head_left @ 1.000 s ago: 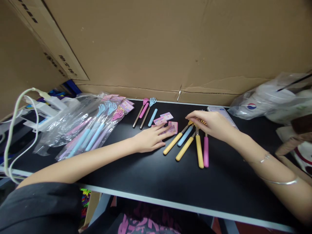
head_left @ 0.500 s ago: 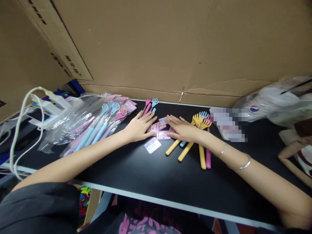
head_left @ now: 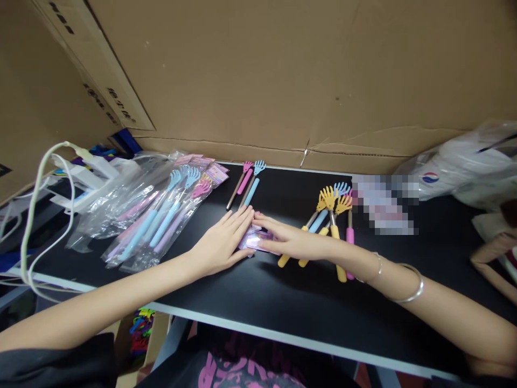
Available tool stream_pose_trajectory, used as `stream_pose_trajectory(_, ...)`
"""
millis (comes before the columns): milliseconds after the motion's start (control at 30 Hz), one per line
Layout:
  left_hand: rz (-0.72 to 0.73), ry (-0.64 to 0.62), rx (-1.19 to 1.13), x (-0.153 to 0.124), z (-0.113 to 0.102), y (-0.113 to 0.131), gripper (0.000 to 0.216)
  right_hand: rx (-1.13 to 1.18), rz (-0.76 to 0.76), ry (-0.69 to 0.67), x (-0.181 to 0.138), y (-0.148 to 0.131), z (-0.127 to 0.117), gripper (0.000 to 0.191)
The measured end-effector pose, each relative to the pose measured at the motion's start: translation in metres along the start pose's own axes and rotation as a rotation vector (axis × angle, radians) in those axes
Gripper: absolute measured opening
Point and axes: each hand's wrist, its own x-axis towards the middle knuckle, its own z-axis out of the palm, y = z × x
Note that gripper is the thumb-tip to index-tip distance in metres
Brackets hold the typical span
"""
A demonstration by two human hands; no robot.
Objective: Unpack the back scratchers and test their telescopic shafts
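Several small printed cards [head_left: 255, 241], pink and purple, lie bunched on the black table between my two hands. My left hand [head_left: 222, 242] rests against their left side, fingers stretched out, palm tilted inward. From the right, my right hand [head_left: 288, 238] reaches over the cards, fingers extended and thumb apart, its fingertips meeting those of the left. Both hands partly cover the cards. Beyond my left fingertips lie a blue back scratcher [head_left: 252, 192] and a pink back scratcher [head_left: 244, 182]. Behind my right forearm are several yellow, blue and pink back scratchers [head_left: 335, 231], their claws fanned out.
Bagged back scratchers [head_left: 161, 215] with header cards are piled at the left, near a white power strip [head_left: 97, 180] and cable. A cardboard wall [head_left: 262, 81] stands along the back. At the right are a blurred-out flat item [head_left: 382, 205] and a bagged white cup [head_left: 452, 170].
My hands have come together, drawing the spread cards into one bunch. A loose card in front has been gathered in. The back scratchers remain on the table.
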Motion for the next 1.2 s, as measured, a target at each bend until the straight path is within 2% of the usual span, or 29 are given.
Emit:
stream_pose_trajectory(100,-0.018,0.018,-0.073,0.004,-0.004,0.002,0.076,0.178,-0.016,0.088,0.0,0.0,-0.016,0.044)
stream_pose_trajectory(200,0.022,0.024,-0.137,0.02,-0.008,0.006,0.077,0.251,0.025,0.251,-0.009,0.004,-0.037,0.039)
stream_pose_trajectory(367,0.17,-0.055,-0.197,0.041,-0.004,0.015,0.068,0.169,0.107,0.527,-0.036,0.009,-0.066,0.03)
stream_pose_trajectory(467,0.207,-0.135,-0.226,0.035,-0.001,0.015,0.065,0.079,0.112,0.588,-0.053,0.01,-0.078,0.027)
stream_pose_trajectory(567,0.189,-0.2,-0.256,0.018,-0.004,0.012,0.067,-0.094,0.086,0.547,-0.069,0.011,-0.09,0.025)
stream_pose_trajectory(667,0.158,-0.231,-0.286,-0.003,-0.009,0.009,0.066,-0.398,0.035,0.448,-0.085,0.019,-0.096,0.026)
stream_pose_trajectory(833,0.111,-0.226,-0.379,-0.019,-0.012,0.004,0.068,-0.797,-0.067,0.27,-0.102,0.043,-0.082,0.034)
stream_pose_trajectory(933,0.097,-0.187,-0.442,-0.014,-0.016,-0.005,0.071,-0.894,-0.079,0.221,-0.105,0.051,-0.071,0.024)
stream_pose_trajectory(1000,0.1,-0.123,-0.454,-0.005,-0.022,-0.011,0.065,-0.93,-0.103,0.183,-0.104,0.051,-0.068,0.017)
stream_pose_trajectory(1100,0.129,0.001,-0.438,0.01,-0.034,-0.017,0.046,-0.995,-0.198,0.151,-0.099,0.044,-0.071,0.02)
stream_pose_trajectory(1200,0.151,0.08,-0.425,0.026,-0.048,-0.012,0.037,-1.062,-0.287,0.197,-0.09,0.033,-0.078,0.025)
